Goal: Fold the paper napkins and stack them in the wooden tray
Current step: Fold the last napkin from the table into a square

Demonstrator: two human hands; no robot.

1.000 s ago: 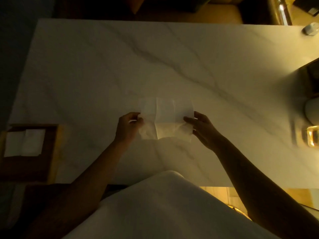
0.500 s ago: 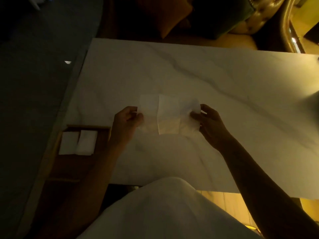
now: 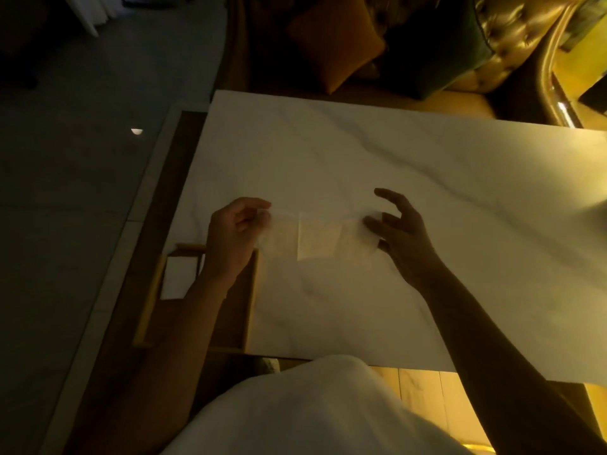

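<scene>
A thin white paper napkin (image 3: 318,237) with vertical creases lies stretched out near the middle of the marble table (image 3: 427,178). My left hand (image 3: 235,233) pinches its left end between thumb and fingers. My right hand (image 3: 402,234) is at its right end with fingers spread and the index finger lifted; only the thumb tip touches the paper's edge. The wooden tray (image 3: 150,290) sits at the table's near left corner, partly under my left forearm. A folded white napkin (image 3: 180,277) lies in its far end.
A sofa with an orange cushion (image 3: 335,47) and a dark cushion (image 3: 437,44) stands beyond the table's far edge. Dark floor lies to the left. My white garment (image 3: 312,412) fills the bottom of the view.
The view has swung left, so the tray sits closer to my left hand. My right hand's fingers have spread apart from their pinch on the napkin's right end.
</scene>
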